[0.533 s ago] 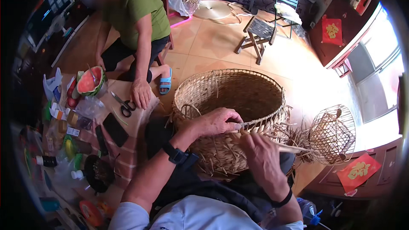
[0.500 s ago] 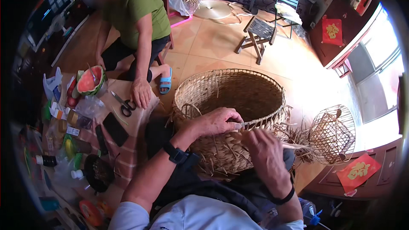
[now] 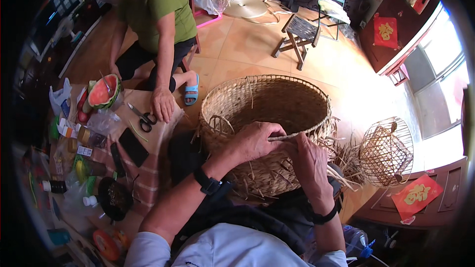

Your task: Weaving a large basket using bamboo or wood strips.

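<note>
A large round basket [image 3: 277, 94] woven of dried plant strands stands before me, its opening tilted upward. At its near rim, my left hand [image 3: 257, 141] pinches a pale twisted strand [image 3: 283, 138]. Close on the right, my right hand [image 3: 308, 160] grips the same strand with thumb and fingers. Loose strand ends stick out from the basket's near side, and a bundle of dry strands [image 3: 350, 160] hangs at its right. The fingers partly hide the rim between my hands.
A table [image 3: 166, 136] at left holds scissors [image 3: 143, 117], a black phone [image 3: 133, 147], a cut watermelon [image 3: 105, 90] and several bottles. Beyond it sits a person in green [image 3: 166, 15]. A wire basket [image 3: 386, 153] stands at right; a folding stool [image 3: 299, 37] stands beyond the woven basket.
My right hand has come up and inward to the rim, nearer my left hand. The strand now stretches between both hands. My left hand has shifted only slightly.
</note>
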A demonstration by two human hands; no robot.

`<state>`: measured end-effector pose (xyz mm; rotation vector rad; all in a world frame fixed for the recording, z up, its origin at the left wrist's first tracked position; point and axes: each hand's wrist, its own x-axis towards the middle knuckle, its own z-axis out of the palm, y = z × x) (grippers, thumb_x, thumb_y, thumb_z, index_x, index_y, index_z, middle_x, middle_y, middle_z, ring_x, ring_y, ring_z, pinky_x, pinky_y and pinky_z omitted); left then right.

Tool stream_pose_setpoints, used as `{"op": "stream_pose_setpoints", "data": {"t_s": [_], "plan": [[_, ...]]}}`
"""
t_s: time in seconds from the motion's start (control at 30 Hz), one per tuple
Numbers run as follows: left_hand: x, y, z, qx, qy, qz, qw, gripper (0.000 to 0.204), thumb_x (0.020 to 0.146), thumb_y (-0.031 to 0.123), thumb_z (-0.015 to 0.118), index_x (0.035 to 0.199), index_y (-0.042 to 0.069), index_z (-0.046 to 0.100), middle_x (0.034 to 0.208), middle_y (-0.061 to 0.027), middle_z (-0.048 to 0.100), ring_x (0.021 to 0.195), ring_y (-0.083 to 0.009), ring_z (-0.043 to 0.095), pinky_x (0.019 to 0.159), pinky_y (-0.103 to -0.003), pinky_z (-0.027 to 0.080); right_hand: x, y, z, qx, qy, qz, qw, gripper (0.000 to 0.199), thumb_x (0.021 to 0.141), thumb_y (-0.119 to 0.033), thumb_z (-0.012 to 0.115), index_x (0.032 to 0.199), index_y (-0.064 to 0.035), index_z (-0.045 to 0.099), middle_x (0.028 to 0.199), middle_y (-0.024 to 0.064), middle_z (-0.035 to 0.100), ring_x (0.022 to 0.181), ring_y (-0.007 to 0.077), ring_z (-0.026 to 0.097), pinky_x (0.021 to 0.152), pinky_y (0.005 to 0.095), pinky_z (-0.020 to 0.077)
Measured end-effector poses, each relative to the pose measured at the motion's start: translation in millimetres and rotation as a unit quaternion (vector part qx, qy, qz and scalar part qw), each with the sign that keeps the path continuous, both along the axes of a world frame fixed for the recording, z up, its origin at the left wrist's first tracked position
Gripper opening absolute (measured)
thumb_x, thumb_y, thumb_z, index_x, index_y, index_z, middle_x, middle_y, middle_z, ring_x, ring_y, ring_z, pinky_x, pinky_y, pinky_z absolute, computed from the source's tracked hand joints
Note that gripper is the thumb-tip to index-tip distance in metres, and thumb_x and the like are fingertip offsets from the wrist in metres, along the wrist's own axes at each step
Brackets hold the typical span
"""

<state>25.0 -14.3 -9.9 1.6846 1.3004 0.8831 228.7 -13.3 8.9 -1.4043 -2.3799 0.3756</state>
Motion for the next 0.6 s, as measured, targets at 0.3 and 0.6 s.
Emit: {"op": "stream_pose_setpoints", "data": {"t_s": [0.3, 0.6], "plan": [[18.5, 5.8, -14.3, 0.048, 0.207, 0.042, 0.976, 0.024, 0.090, 0.022, 0.068, 0.107, 0.006, 0.075, 0.098, -0.0182, 0.073, 0.093, -0.0397, 0.071, 0.084, -0.044, 0.056, 14.6, -24.9, 18.7, 0.026, 0.028, -0.023, 0.999, 0.019, 0.097, -0.024, 0.070, 0.103, -0.0075, 0.064, 0.089, 0.0143, 0.070, 0.081, 0.0370, 0.071, 0.067, 0.0486, 0.0521], [-14.8, 35.4, -26.4, -0.255, -0.137, -0.107, 0.951, 0.032, 0.107, 0.035, 0.064, 0.102, 0.006, 0.075, 0.080, 0.0089, 0.060, 0.071, -0.0003, 0.049, 0.062, -0.022, 0.041, -8.4, -5.9, 5.3, 0.077, 0.014, 0.004, 0.997, 0.016, 0.094, -0.014, 0.066, 0.086, -0.0071, 0.053, 0.078, 0.0144, 0.066, 0.069, 0.0396, 0.067, 0.058, 0.0498, 0.0476]]}}
